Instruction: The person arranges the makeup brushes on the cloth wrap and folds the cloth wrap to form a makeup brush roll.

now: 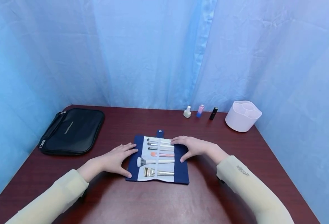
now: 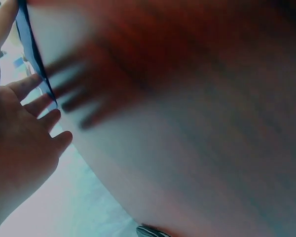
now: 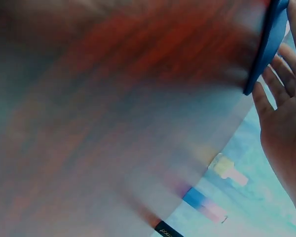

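From my remote station I log the scene nearest first: two pale yellow sleeves (image 1: pixel 60 193) reach in over the dark red table (image 1: pixel 158 202). Item one, the left hand (image 1: pixel 116 160), fingers straight and spread, lies flat with its fingertips on the left blue edge of the brush roll (image 1: pixel 158 158); it grips nothing. Item two, the right hand (image 1: pixel 193 147), likewise flat and relaxed, rests on the roll's right blue flap, its fingertips reaching the topmost brush handles; it too holds nothing. The brush roll lies unrolled at the middle of the table between the two hands, navy outside, pale lining inside, with a tab and snap at its far edge. Contents I count in its pockets, near to far: a flat gold-ferruled brush (image 1: pixel 158 172), a fan-headed brush (image 1: pixel 154 161), a pink-tipped applicator (image 1: pixel 162 154), then three slim brushes. Both wrist views are blurred; I see only the roll's blue edge beside each hand. Farther left, a black zip case (image 1: pixel 72 130). At the far edge: a cream bottle (image 1: pixel 187 112), a pink-and-blue bottle (image 1: pixel 200 110), a black tube (image 1: pixel 213 113), and a white divided organiser cup (image 1: pixel 242 115). Blue curtain (image 1: pixel 153 53) behind.
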The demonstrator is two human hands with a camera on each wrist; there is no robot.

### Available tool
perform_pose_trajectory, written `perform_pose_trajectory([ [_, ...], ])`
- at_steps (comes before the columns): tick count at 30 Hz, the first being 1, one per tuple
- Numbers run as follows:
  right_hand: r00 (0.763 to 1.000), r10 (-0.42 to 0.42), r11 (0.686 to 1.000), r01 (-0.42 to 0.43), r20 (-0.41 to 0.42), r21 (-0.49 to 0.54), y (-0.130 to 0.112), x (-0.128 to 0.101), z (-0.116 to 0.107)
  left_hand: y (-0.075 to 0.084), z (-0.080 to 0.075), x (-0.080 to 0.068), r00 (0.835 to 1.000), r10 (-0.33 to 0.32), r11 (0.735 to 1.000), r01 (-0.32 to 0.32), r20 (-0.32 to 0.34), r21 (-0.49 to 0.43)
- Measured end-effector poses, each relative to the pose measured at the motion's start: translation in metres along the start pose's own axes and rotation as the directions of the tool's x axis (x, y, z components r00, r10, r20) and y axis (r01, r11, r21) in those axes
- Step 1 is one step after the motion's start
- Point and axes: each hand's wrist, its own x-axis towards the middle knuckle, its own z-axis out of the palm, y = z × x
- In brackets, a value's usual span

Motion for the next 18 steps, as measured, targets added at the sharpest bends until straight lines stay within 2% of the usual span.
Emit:
perform_pose_trajectory([
  [4,1.000,-0.011,1.000,0.012,0.026,-0.029,0.002,0.006,-0.005,0.006,0.002,-0.003,1.000,-0.027,1.000,0.028,-0.015,0.013],
  [12,0.997,0.037,0.991,-0.029,0.063,-0.130,0.000,0.014,-0.015,0.016,0.004,-0.005,0.997,-0.058,0.997,0.060,-0.046,0.038],
  [18,0.998,0.037,0.999,-0.036,0.044,-0.041,0.005,0.012,-0.009,0.018,0.003,-0.006,0.997,-0.063,0.997,0.065,-0.041,0.036],
])
